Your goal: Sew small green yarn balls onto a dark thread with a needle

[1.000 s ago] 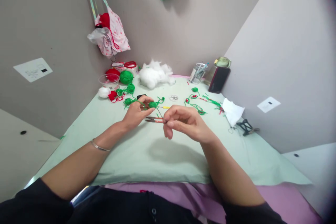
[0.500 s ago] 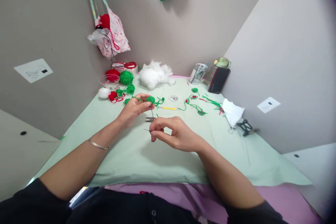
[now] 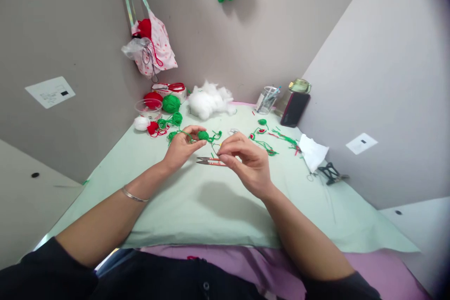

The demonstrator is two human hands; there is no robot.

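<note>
My left hand (image 3: 183,149) holds a small green crocheted piece (image 3: 203,135) between thumb and fingers, with green yarn trailing behind the hand. A thin dark thread runs from that piece to my right hand (image 3: 246,161), whose thumb and forefinger are pinched together around its end; a needle there is too small to make out. Orange-handled thread snips (image 3: 211,161) lie on the cloth just below, partly covered by my right hand. Curled green yarn (image 3: 215,137) sits just right of the green piece.
White stuffing (image 3: 210,101), a green yarn ball (image 3: 170,103) and a plastic tub (image 3: 148,108) stand at the back. To the right are green yarn scraps (image 3: 286,138), a phone (image 3: 295,109), a cup (image 3: 267,101), white cloth (image 3: 312,151) and a black stand (image 3: 330,173).
My right hand has moved up and to the right, uncovering more of the snips and hiding the yellow-handled hook. My left hand still holds the green piece. The view has shifted slightly.
</note>
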